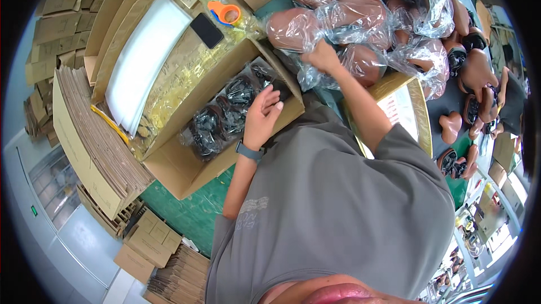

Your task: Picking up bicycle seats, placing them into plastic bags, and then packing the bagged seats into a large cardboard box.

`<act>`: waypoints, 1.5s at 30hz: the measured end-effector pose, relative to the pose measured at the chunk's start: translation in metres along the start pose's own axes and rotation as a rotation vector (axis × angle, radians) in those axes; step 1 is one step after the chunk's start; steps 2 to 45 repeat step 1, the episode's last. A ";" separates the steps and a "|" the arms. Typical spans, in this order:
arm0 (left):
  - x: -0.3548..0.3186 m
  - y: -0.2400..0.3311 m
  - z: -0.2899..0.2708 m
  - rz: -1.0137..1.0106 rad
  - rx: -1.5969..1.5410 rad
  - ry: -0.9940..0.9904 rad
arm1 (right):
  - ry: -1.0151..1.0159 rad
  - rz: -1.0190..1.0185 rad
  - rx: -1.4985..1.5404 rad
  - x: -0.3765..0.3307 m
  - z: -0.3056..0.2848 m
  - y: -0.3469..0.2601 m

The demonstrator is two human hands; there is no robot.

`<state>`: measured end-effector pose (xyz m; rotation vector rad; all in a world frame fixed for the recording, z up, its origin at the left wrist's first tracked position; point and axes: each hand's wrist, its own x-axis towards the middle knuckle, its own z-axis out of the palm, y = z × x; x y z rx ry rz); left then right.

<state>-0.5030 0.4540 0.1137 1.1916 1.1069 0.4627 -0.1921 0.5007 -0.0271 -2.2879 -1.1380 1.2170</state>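
My left hand point(262, 117), a dark band on its wrist, hovers over the near side of an open cardboard box point(179, 175). Its fingers are spread and hold nothing. Inside that box lie several black strapped shoes point(234, 92) in clear bags. My right hand point(323, 58) is closed on a clear plastic bag point(309, 76) at the near edge of a heap. Brown-soled shoes point(360, 8), each wrapped in clear plastic, make up this heap. One bagged brown sole point(293, 29) lies just left of my right hand.
Beyond the box are white sheets point(147, 59), a black phone point(207, 30) and an orange tape dispenser point(225, 14). Flattened cartons point(96, 146) stand at the left. A yellow-edged carton point(420, 112) sits by my right forearm. Unwrapped brown-soled shoes point(478, 70) lie farther right.
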 end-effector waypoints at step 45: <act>0.006 0.002 0.014 -0.017 -0.113 -0.014 | -0.009 -0.002 0.002 0.002 -0.007 0.004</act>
